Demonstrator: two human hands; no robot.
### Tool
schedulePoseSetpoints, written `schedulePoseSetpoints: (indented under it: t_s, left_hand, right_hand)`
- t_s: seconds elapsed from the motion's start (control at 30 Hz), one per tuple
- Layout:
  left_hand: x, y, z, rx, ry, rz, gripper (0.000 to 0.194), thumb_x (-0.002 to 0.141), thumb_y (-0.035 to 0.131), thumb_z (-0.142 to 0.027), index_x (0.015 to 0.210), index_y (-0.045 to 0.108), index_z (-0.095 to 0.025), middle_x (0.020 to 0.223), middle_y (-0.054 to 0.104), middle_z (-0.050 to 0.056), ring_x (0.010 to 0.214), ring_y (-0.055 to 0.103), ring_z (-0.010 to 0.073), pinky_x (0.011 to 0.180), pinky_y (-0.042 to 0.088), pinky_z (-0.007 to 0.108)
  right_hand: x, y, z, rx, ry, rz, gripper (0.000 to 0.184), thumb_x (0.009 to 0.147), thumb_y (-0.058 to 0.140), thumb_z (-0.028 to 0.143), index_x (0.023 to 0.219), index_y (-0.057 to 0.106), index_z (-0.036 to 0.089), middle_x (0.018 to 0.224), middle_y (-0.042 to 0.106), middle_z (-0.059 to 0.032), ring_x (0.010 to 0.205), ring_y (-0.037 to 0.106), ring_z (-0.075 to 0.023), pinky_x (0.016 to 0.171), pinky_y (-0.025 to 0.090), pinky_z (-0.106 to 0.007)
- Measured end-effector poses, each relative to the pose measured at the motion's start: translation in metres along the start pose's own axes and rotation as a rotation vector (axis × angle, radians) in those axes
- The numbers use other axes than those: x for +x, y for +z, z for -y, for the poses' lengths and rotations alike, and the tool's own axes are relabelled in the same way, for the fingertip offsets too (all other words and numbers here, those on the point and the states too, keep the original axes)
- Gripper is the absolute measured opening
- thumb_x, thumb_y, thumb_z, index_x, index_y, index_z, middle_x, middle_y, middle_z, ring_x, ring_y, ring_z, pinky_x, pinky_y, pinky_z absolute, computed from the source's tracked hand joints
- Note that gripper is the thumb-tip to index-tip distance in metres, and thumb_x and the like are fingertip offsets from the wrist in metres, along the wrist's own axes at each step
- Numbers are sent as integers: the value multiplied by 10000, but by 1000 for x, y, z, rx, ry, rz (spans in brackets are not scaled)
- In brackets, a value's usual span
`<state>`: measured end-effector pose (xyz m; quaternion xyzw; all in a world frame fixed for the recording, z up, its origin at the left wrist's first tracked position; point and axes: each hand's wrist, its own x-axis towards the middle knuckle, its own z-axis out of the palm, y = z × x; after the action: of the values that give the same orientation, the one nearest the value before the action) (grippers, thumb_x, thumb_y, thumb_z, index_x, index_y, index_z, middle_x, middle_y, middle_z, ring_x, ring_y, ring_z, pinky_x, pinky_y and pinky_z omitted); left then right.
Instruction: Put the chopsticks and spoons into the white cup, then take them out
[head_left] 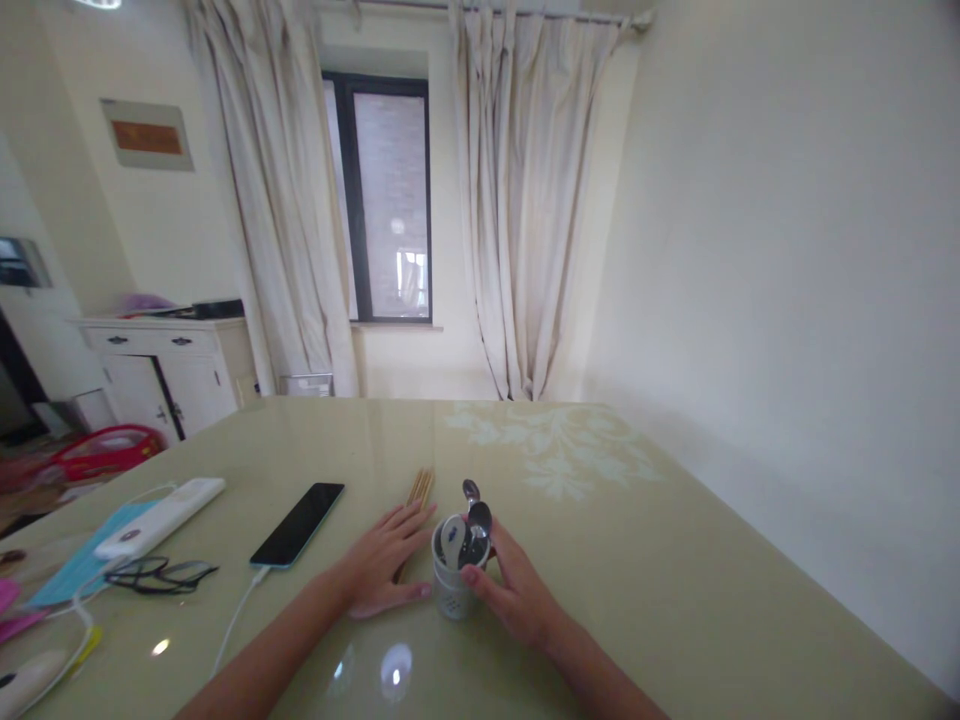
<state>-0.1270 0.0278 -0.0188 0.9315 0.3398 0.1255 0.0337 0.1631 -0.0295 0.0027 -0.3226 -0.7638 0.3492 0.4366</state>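
A small white perforated cutlery holder (452,590) stands on the glossy table (600,560), with several spoons (472,530) sticking up out of it. My right hand (514,590) wraps around the holder from the right, thumb on its front. My left hand (386,565) lies flat on the table just left of the holder, fingers stretched out over the near ends of a bundle of wooden chopsticks (420,487) that lies pointing away from me.
Left of my hands lie a black phone (298,523) with a white cable, folded glasses (161,574), a white remote (161,517) and a blue face mask (82,560). A wall runs along the table's right side. A white cabinet (172,365) stands at the back left.
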Motion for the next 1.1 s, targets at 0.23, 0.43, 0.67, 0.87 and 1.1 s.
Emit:
schedulePoseSetpoints:
  t_s: [0.23,0.43,0.67,0.87,1.1]
  left_hand:
    - [7,13,10,2,-89,-26,789,955,589,-676,1612,463,-258,1689,386,167,1549,401,387,1254,380,560]
    - [4,22,15,-33,-195,-35,681,970,602,-591,1565,532,-267,1673,437,132,1516,465,356,1237,417,529]
    - [3,26,17,-85,-230,-104,618,959,646,-576,1495,610,-270,1615,522,117,1471,533,329,1222,439,520]
    - [1,24,13,-28,-201,-183,571,954,661,-565,1451,652,-282,1547,601,114,1398,610,318,1177,492,504]
    - [8,7,-9,-23,-61,-443,350,1038,554,-388,1292,739,-234,1332,758,115,1231,712,266,1101,547,444]
  right_hand:
    - [0,0,4,14,-3,5,666,1004,598,626,1506,521,195,1427,641,-174,1258,634,-335,1026,535,-437]
    - [-1,1,4,0,-7,-4,663,999,604,627,1493,540,190,1442,634,-180,1296,614,-356,1052,523,-464]
    - [0,1,2,-21,-28,-16,641,1011,598,612,1493,539,194,1448,635,-182,1310,613,-354,1108,489,-492]
    - [-1,1,2,-35,-30,-9,644,1016,588,610,1505,525,196,1464,625,-177,1330,603,-346,1106,498,-471]
    - [-1,0,5,-56,-22,-11,652,1013,577,627,1485,542,178,1438,640,-185,1308,616,-348,1104,501,-477]
